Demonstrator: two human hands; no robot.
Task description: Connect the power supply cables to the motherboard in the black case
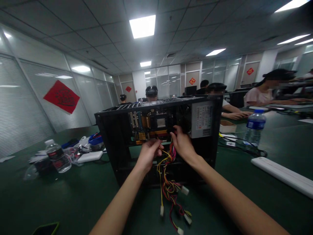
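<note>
An open computer case (105, 143) stands on the table in front of me, its motherboard (153, 120) and silver power supply (202, 119) exposed. My left hand (148, 153) is closed in a pinch at the board's lower edge. Yellow wires (166, 156) run from its fingertips toward a bundle of power cables (173, 153). My right hand (182, 143) curls around the top of that bundle, near the board's lower right corner; its fingertips are partly hidden. Loose white connectors (185, 190) hang from the cables in front of the case.
To the left are a water bottle (58, 156), a white power strip (90, 157) and plastic bags. On the right lie another white strip (281, 174), a blue-capped bottle (255, 127) and black cables. A phone (46, 229) lies near the front edge. Other people sit beyond the case.
</note>
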